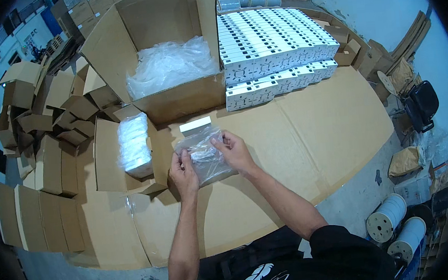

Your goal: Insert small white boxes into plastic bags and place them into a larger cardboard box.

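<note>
A clear plastic bag [207,161] is stretched between my two hands above the cardboard-covered table. My left hand [184,177] pinches its left side between thumb and fingers, and my right hand [234,153] grips its upper right edge. Just past the bag's far edge shows a small white box [195,125]; I cannot tell whether any of it is inside the bag. To the left of my left hand stands an open carton [111,162] with a row of white boxes wrapped in clear plastic [134,142] in it.
A large open carton [179,100] full of loose clear bags [171,65] stands at the back. Stacked white printed boxes [274,46] fill the table's [332,115] far right. Empty brown cartons [52,159] crowd the left side. Cable spools [387,217] sit on the floor at right.
</note>
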{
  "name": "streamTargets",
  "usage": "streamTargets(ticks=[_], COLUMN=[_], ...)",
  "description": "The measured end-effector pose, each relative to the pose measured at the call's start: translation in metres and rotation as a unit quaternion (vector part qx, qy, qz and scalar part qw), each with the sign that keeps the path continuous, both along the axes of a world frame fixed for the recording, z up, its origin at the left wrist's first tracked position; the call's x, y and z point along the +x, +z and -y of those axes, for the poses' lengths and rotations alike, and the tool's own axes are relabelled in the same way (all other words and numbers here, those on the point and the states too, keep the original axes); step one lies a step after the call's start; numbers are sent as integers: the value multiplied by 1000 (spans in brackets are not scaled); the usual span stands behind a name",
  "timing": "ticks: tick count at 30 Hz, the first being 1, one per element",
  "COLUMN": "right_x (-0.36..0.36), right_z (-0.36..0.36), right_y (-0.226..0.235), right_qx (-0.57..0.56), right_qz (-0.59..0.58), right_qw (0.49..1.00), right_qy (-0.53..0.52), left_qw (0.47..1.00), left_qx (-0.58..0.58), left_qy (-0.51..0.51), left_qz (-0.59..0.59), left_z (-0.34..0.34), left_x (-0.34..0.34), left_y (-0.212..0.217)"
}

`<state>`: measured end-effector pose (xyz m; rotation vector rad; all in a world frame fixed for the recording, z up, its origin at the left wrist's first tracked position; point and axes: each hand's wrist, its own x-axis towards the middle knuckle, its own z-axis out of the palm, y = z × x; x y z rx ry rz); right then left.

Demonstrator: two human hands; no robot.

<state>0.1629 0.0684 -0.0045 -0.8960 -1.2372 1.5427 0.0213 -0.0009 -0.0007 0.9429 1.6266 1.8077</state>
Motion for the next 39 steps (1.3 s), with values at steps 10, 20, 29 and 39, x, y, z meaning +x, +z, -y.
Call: streamTargets(ticks=[10, 20, 29, 39], right_x=[-11, 18, 16, 19], right_z=[16, -14, -11, -12], right_y=[-2, 27, 55, 49], right_qx=[129, 215, 477, 462], right_qz=[167, 134, 340, 252], right_qw=[973, 955, 809, 849], right_qy=[-96, -155, -57, -38], left_qw=[991, 978, 972, 979], left_qx=[63, -99, -103, -97], left_qy=[-30, -184, -209, -176], left_qz=[113, -5, -17, -36], left_z=[2, 11, 11, 5], left_x=[-15, -19, -12, -16], left_y=[-11, -9, 3, -1])
